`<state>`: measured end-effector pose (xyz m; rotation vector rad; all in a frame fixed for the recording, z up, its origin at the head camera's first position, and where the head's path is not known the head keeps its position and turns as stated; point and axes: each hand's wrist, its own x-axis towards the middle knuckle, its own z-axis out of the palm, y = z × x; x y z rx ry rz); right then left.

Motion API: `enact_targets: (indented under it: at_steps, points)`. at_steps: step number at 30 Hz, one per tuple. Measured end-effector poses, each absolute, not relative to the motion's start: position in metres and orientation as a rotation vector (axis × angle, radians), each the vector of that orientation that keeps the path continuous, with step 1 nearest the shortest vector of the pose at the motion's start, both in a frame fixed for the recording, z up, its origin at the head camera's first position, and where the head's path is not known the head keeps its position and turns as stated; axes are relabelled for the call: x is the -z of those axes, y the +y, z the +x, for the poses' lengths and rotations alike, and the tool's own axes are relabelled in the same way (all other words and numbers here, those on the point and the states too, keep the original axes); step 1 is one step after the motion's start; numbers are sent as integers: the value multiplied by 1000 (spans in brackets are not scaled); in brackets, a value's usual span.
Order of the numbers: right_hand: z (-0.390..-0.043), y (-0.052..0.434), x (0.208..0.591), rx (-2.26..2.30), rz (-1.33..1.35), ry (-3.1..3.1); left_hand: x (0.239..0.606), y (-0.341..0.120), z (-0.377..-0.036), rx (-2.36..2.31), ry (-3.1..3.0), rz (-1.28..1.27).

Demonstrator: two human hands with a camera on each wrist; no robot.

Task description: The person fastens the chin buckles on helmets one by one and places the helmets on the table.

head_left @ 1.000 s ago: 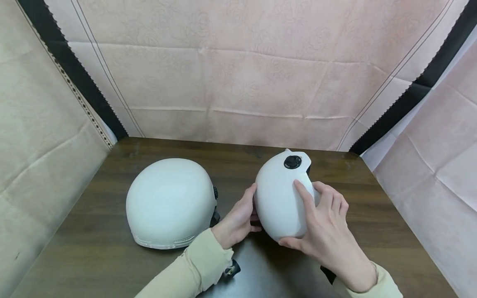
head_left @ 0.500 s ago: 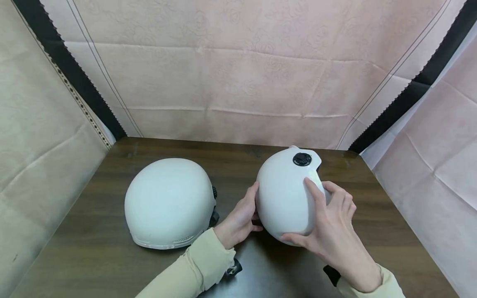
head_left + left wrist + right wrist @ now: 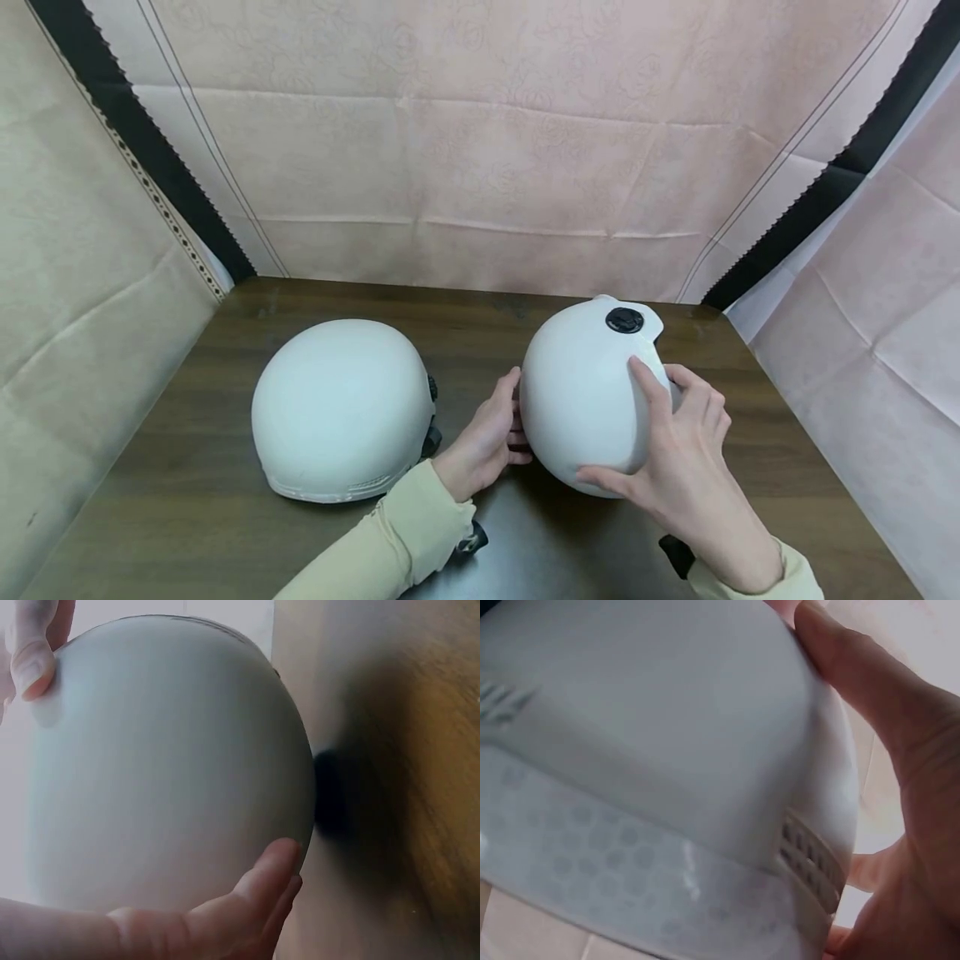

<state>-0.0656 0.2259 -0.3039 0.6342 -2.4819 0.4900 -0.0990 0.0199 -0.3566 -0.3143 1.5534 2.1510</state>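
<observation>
A white helmet (image 3: 577, 392) with a round black knob (image 3: 624, 320) near its far end is between my two hands on the right of the table. My left hand (image 3: 483, 437) holds its left side, thumb up, other fingers partly hidden behind the shell. On the opposite side, my right hand (image 3: 686, 467) grips it, thumb and forefinger spread over the shell. The left wrist view shows the smooth shell (image 3: 172, 765) close up. A honeycomb-patterned band (image 3: 615, 847) and slotted vents (image 3: 810, 859) show in the right wrist view.
A second white helmet (image 3: 341, 408) stands to the left, close to my left forearm, black parts on its right side. The brown wooden table (image 3: 225, 533) meets a pale cloth wall (image 3: 465, 167) at the back, with cloth walls on both sides.
The held helmet has moved to the right and turned slightly, its knob shifting right. My right hand has moved right with it; my left hand has barely moved. The other helmet stays put.
</observation>
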Motion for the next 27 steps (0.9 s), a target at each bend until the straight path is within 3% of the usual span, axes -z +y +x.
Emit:
enact_targets:
  at_steps: [27]
  points:
    - [-62,239,287,-384,697,-2502,357,24,-103,-2161,1474,-276]
